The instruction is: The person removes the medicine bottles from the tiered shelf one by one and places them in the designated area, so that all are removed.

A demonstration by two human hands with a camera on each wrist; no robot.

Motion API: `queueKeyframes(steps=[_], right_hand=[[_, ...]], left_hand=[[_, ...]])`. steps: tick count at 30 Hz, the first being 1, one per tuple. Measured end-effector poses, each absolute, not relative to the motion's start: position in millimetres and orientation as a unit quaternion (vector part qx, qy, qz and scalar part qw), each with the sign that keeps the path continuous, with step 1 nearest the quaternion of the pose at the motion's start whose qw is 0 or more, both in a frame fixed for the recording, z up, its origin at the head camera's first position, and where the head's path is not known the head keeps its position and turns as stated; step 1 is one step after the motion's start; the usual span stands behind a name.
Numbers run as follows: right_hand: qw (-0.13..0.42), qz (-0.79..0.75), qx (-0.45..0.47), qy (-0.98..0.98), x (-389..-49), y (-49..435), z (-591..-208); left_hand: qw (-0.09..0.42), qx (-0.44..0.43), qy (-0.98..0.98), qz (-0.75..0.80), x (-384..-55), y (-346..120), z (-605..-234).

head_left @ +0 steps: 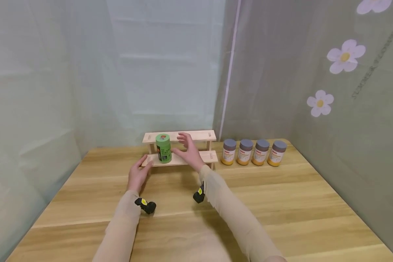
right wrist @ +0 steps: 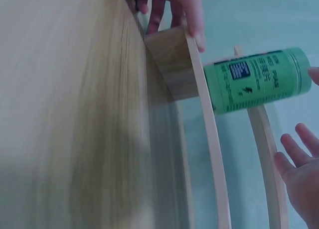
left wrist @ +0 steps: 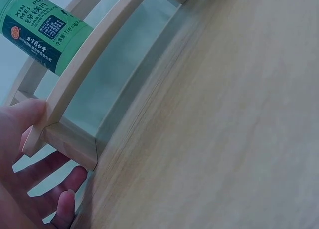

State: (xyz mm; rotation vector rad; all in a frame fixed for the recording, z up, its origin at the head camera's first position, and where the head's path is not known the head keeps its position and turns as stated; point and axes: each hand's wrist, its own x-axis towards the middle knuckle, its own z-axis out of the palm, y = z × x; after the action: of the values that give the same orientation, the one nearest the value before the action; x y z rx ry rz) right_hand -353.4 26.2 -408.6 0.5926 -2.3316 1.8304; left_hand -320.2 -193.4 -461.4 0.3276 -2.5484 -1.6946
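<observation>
A green bottle with a green lid [head_left: 163,150] stands upright on the lower step of a two-tier wooden shelf [head_left: 199,135], towards its left end. My left hand [head_left: 138,176] grips that end of the shelf. In the left wrist view its thumb [left wrist: 30,112] lies on the board, while the fingers [left wrist: 50,164] curl around by the support below. Just right of the bottle is my right hand [head_left: 190,152], its fingers spread and extended. The right wrist view shows the thumb [right wrist: 314,74] close to the lid; whether it touches cannot be told.
Several jars with grey lids and orange bottoms [head_left: 245,152] stand in a row on the wooden table [head_left: 281,203], right of the shelf. A pale curtain [head_left: 150,72] hangs behind the table, and a flowered sheet [head_left: 347,120] covers the right side.
</observation>
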Motion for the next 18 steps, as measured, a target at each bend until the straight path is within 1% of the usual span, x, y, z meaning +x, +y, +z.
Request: queueKeyframes(steps=[4, 7, 11, 18], right_hand=[[0.03, 0.606, 0.201, -0.769, -344, 17, -389], [0.024, 0.599, 0.2, -0.775, -349, 10, -387], [0.026, 0.587, 0.192, -0.786, -365, 2, -403], [0.02, 0.573, 0.2, -0.794, -366, -7, -408]], left_hand=[[0.035, 0.112, -0.824, -0.554, -322, -194, -461], [0.039, 0.113, -0.826, -0.55, -324, -194, -459], [0.04, 0.115, -0.83, -0.544, -325, -193, -458], [0.043, 0.117, -0.825, -0.551, -325, -192, -460]])
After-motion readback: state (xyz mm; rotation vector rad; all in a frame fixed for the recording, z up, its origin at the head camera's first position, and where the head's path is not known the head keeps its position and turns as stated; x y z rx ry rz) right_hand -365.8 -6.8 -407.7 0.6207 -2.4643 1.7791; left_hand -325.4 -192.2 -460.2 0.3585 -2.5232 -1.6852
